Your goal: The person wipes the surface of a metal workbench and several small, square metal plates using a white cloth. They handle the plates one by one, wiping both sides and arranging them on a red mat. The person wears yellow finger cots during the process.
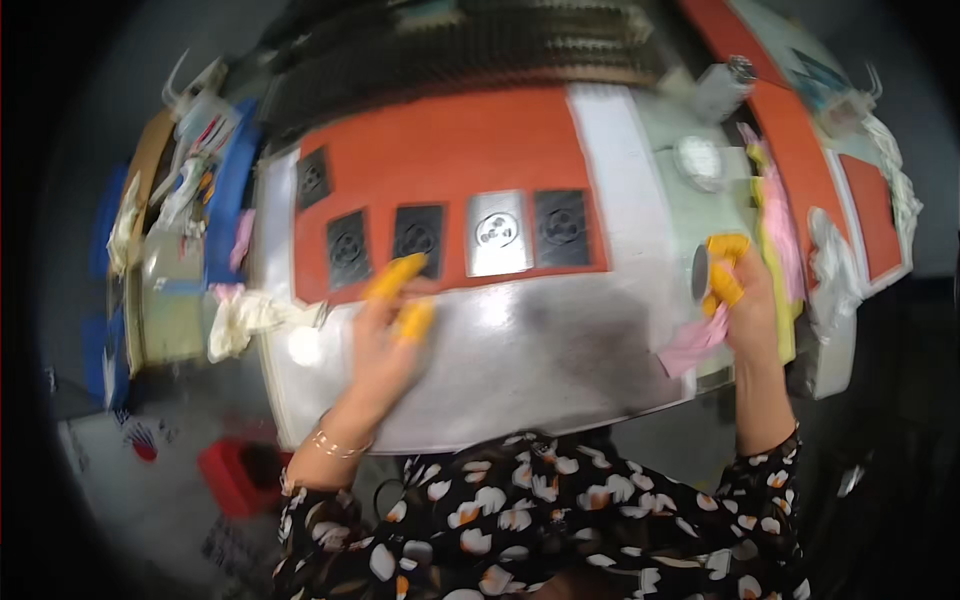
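Right hand (pixel 748 300) fingers clasp pink cloth (pixel 694 345), likely soft, light, best held bunched; left hand (pixel 388 335) fingers spread.

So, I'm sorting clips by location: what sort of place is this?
Likely a workshop or factory workbench, though I can't be certain: similar dark plates lie on a red mat, and yellow finger covers are being worn.

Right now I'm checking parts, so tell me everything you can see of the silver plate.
The silver plate is a bright, metallic-looking rectangle with a round, dark-outlined emblem, its detail blurred. It lies flat on the orange mat, by the mat's near edge, between two dark plates. Neither the left hand nor the right hand touches it.
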Demonstrator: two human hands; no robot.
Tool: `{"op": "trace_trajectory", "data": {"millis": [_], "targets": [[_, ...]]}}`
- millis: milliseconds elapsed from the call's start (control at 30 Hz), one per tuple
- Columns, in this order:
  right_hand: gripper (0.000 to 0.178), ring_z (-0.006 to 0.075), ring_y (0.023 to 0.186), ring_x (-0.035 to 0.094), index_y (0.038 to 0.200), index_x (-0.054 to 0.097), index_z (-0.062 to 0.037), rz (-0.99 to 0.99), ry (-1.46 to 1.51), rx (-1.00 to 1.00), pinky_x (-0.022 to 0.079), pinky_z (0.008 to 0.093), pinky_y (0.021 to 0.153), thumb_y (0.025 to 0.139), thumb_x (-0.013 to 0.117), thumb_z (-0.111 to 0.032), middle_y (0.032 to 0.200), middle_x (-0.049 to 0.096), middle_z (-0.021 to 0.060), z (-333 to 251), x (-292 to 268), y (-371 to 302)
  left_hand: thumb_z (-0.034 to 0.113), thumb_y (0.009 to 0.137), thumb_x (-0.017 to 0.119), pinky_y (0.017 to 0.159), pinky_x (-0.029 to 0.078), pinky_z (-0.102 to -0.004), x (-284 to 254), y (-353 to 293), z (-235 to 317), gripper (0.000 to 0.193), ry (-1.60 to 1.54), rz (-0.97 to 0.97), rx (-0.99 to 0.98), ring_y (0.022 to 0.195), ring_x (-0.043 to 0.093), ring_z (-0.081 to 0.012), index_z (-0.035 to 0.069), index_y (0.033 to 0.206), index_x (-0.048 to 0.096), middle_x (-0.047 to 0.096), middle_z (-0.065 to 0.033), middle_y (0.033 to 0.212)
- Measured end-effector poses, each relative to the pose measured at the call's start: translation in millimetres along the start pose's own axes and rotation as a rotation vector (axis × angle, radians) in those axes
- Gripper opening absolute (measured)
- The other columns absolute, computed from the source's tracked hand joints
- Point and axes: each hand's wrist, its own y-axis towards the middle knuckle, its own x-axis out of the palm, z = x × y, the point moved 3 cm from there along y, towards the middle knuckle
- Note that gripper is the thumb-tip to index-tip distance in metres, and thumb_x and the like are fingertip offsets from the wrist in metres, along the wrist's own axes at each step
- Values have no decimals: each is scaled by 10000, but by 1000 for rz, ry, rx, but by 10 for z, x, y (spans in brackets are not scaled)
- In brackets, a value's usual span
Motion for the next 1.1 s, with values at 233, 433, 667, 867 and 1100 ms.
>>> {"op": "trace_trajectory", "data": {"millis": [233,433,667,867,1100], "targets": [[212,85,599,448,989,592,3,287,-546,-183,327,219,515,867,530,-158,719,528,3,-1180,-1257,1165,123,912,486,999,299,-349,-1274,-6,-795,413,618,478,123,1215,379,-256,-34,1283,396,395,-156,1317],[230,327,783,594,928,619,-53,331,-1460,-537,467,377,688,765,606,-214,858,626,170,-1245,-1184,2004,63,920,404,1037,276,-345,-1500,58,-1057,375,684,269,28,1258,342,-287,-56,1275,398,319,-159,1384],[176,316,755,602,852,597,-87,153,-1614,-698,470,430,651,752,627,-229,809,612,113,-1140,-1101,2442,20,913,401,1006,325,-316,-1444,119,-1104,386,495,370,36,1233,387,-248,-44,1293,380,338,-136,1371],[122,331,778,584,854,569,-93,-25,-1735,-760,455,433,646,760,578,-170,810,578,126,-1032,-720,2643,85,852,531,912,384,-352,-1574,-219,-816,365,682,690,47,1063,486,-263,-38,1192,484,495,-155,1142],[150,355,853,547,952,546,-24,62,-1644,-746,433,391,721,803,534,-20,930,555,172,-744,-1448,2800,135,764,682,949,336,-367,-2681,-334,-536,630,731,1191,206,1056,453,-268,-16,1289,367,448,-161,1133]]}}
